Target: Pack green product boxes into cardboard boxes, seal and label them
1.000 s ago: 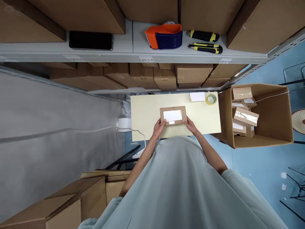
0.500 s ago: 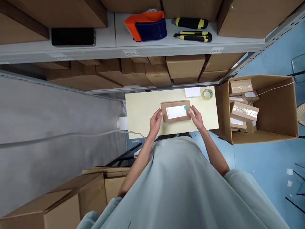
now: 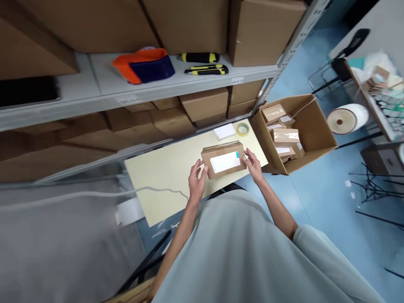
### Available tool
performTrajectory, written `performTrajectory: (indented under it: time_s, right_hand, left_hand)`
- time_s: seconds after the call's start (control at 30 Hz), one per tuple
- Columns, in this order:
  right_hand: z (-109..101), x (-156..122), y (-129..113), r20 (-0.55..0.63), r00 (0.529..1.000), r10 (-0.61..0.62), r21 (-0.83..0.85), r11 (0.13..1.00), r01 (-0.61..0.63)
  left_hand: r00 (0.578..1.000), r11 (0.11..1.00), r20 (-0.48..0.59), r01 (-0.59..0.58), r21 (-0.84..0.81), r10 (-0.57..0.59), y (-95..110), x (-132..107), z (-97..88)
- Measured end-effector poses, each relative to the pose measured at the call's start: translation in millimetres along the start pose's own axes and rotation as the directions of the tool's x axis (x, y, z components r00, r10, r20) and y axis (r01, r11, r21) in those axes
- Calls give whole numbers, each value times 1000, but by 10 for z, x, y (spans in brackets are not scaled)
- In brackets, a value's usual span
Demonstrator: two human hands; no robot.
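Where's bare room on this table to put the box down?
Widest bare patch: the table left of the box, with the cable on its near side. The left hand and right hand hold the box. Crowded far right corner: pad, tape roll.

We are in the stockroom or packing corner of a warehouse. Metal shelving (image 3: 189, 86) carries rows of plain brown cardboard boxes (image 3: 203, 103), with a tape dispenser (image 3: 143, 65) and utility knives (image 3: 202, 63) on one shelf. Below it stands a small table (image 3: 164, 168) with a tape roll (image 3: 243, 128) on it and a labelled parcel (image 3: 224, 161) held over it. Beside the table, on the blue floor (image 3: 331, 189), an open carton (image 3: 318, 130) holds more taped parcels (image 3: 285, 136).
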State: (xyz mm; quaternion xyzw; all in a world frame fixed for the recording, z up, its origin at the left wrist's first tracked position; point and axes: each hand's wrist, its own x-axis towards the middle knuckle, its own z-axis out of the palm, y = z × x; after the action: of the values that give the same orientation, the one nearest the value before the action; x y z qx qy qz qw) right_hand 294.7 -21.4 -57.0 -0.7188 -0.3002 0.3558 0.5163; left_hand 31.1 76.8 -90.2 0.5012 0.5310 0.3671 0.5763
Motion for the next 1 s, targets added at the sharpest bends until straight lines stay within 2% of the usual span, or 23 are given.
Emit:
performTrajectory:
  time_s: [0.1,0.27,0.4,0.5,0.6,0.7,0.87,1.0]
  right_hand:
    - [-202,-266,-57,-122,992,19,14,1000,-18]
    - [-611,-612,-169,-284,958,31,-21,999,-38]
    - [-1007,-715,-191,-414,910,37,-22,998,-51]
    - [-1329,-674,-168,-494,869,25,-50,997,-58]
    - [-1674,-512,-129,-533,846,2,-78,996,-52]
    - [-2077,-217,-82,-551,834,-27,-105,994,-37]
    - [-2898,502,3,-540,840,-52,-103,995,-4]
    - [-3496,1126,73,-501,861,-88,-92,995,49]
  left_hand:
    - [994,1000,103,-28,2,28,61,-70,182]
    - [967,1000,255,0,-7,1,180,-176,587]
    - [934,1000,357,-13,-6,14,270,-289,967]
    - [900,999,434,-37,-3,35,369,-371,1277]
    - [876,997,479,-79,16,61,505,-397,1659]
    - [872,990,479,-136,30,106,654,-336,2150]
    - [882,977,450,-198,79,142,879,-107,3120]
    - [884,979,450,-182,88,124,980,72,3832]
